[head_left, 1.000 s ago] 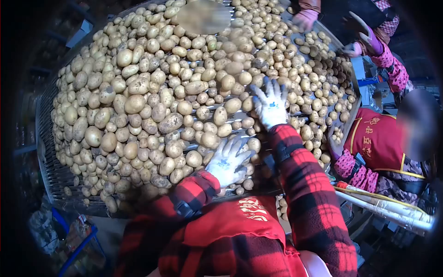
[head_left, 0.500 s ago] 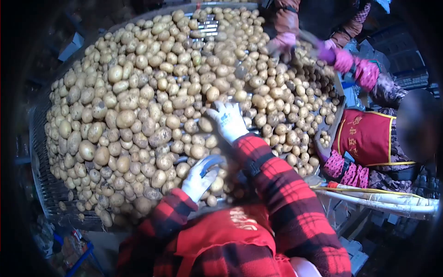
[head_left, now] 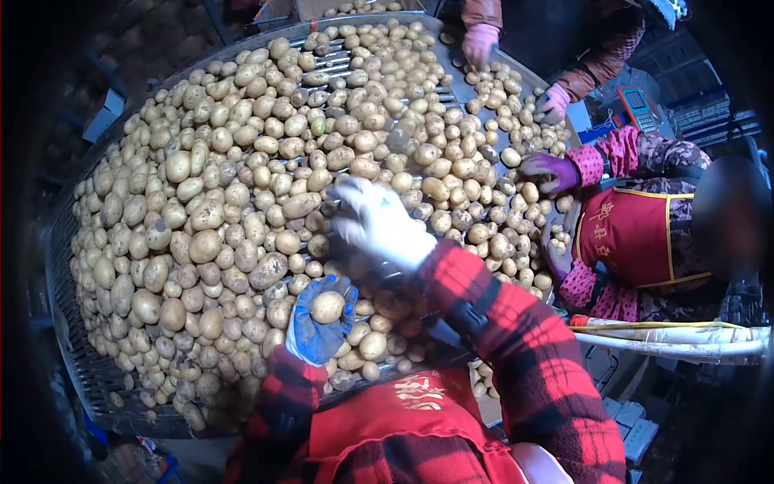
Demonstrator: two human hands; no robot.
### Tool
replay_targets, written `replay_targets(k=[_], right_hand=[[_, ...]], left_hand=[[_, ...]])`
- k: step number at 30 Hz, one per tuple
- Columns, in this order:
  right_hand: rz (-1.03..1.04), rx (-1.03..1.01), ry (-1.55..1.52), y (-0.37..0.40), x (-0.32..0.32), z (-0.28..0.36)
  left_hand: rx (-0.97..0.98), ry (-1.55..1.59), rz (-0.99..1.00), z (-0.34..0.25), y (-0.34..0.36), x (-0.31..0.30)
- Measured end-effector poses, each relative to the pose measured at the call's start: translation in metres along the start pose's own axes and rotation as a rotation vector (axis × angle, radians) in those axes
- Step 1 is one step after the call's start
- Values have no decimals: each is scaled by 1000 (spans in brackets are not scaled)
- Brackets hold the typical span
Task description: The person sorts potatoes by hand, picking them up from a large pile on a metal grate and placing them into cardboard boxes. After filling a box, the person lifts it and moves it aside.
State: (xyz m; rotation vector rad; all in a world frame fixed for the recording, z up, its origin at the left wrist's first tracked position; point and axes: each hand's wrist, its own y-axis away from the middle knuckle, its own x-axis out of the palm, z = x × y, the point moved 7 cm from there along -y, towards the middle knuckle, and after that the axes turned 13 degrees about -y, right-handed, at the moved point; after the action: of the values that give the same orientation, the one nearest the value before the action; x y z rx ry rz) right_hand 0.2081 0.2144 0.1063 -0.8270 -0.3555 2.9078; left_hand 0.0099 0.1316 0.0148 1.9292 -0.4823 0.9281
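A gloved left hand (head_left: pixel 316 327), palm up, cups one potato (head_left: pixel 327 307), fingers curled around it, near the front edge of a roller table (head_left: pixel 97 379). The gloved right hand (head_left: pixel 379 222) hovers just beyond, over the potato heap (head_left: pixel 218 202). It is blurred, so I cannot tell whether its fingers are spread. A co-worker's purple glove (head_left: pixel 548 171) touches potatoes at the right.

The potatoes (head_left: pixel 242 202) were tan; the left hand (head_left: pixel 318 323) wore a blue-palmed glove, the right hand (head_left: pixel 379 222) white; sleeves (head_left: pixel 516 339) were red-black plaid.
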Motion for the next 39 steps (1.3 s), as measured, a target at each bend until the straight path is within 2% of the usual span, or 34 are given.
replay_targets(k=[2, 3, 4, 6, 7, 9, 10, 13, 16, 17, 19, 21, 22, 25, 27, 29, 31, 32, 34, 36, 37, 39], right_hand=[[-100, -53, 170, -34, -1, -10], [-133, -92, 246, -52, 3, -17], [-88, -39, 315, -73, 7, -26], [-50, 75, 489, -114, 11, -57], [20, 254, 492, -128, 11, -88], [-103, 216, 649, -116, 12, -117], [3, 312, 630, -113, 13, -110], [-183, 113, 414, -59, 4, -84], [-132, 30, 366, 11, 5, -55], [-151, -34, 395, 35, 9, -40], [-159, 58, 338, 69, -2, -29], [-131, 9, 460, 111, -5, -28], [-136, 53, 475, 129, -4, -36], [-120, 174, 558, 148, -26, -42], [-35, 184, 672, 149, -48, -71], [-99, 193, 656, 149, -77, -92], [-83, 180, 705, 152, -93, -89], [-167, 199, 712, 154, -98, -92], [-310, 179, 713, 145, -107, -82], [-346, 78, 606, 106, -114, -72], [-350, 55, 575, 83, -117, -82], [-321, 263, 551, 44, -116, -123]], left_hand=[[-113, 221, 21, 1, 7, 11], [-238, 421, 57, 0, 19, 33], [-361, 622, 90, -3, 33, 56], [-190, 192, 218, -1, 19, 37], [-95, -14, 255, 0, 13, 28], [-149, 114, -128, 14, -5, -38], [-125, -2, -171, 13, -5, -41], [-87, -380, -170, 5, 2, -23], [-69, -654, -123, -3, 0, -5], [-70, -692, -115, -5, 3, -1], [-67, -754, -94, -6, 4, 6], [-67, -787, -80, -10, 11, 12], [-64, -801, -67, -13, 13, 15], [-55, -860, -26, -17, 25, 24], [-35, -899, 6, -18, 29, 26], [94, -730, -16, -9, 29, 0], [19, -486, -37, -2, 33, -34], [29, -672, -46, -8, 39, -29], [17, -165, -47, 5, 40, -57], [108, -786, 5, 2, 39, -46], [56, -784, 60, 2, 38, -32], [-48, -786, 170, 2, 35, -4]])
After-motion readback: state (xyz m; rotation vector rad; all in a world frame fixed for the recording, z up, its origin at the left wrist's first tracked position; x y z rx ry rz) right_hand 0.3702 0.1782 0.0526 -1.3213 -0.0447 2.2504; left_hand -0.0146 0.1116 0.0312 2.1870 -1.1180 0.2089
